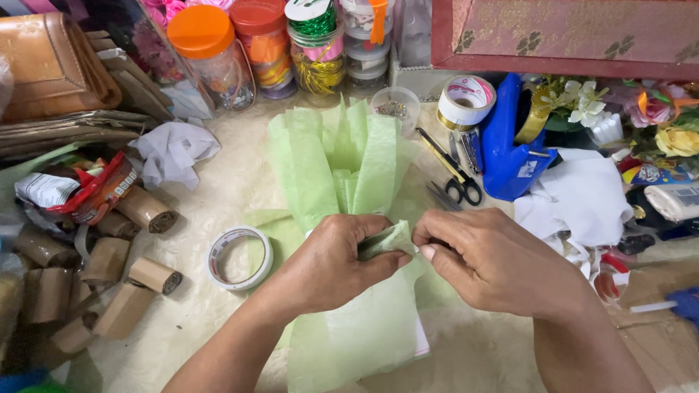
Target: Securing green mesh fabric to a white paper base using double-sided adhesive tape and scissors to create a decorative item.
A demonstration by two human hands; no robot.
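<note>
Both pinching a folded bit of green tissue paper (349,189) mid-desk: left hand (331,262) wrapped around it, right hand (488,262) nipping the edge. Thin stuff, probably rips if tugged apart. Tape roll (239,257) left, scissors (455,182) farther back.

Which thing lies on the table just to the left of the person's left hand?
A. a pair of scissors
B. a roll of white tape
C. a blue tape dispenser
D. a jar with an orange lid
B: the roll of white tape lies flat on the table beside the left hand, which pinches the green tissue paper together with the right hand.
</note>
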